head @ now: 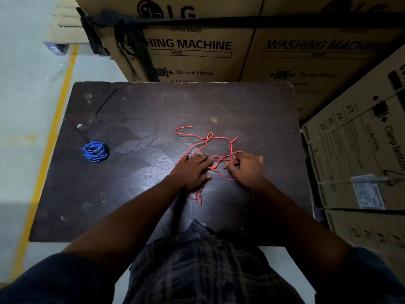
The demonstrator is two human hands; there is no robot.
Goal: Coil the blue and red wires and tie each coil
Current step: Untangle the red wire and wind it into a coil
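Note:
A red wire (219,138) lies loose and tangled on the middle of the dark table (109,194). My left hand (192,170) lies flat on its left part with straight fingers and presses it down. A red loop sticks out below that hand. My right hand (248,168) has its fingers curled and pinches a strand of the red wire beside the left fingertips. The blue wire (94,150) sits as a small coil at the table's left. A black tie (81,133) runs from the blue coil toward the far left.
A second black tie (106,103) lies loose near the table's far left corner. Large cardboard washing machine boxes (197,44) stand right behind the table, and more boxes (355,150) crowd its right side. A floor with a yellow line (54,119) runs along the left.

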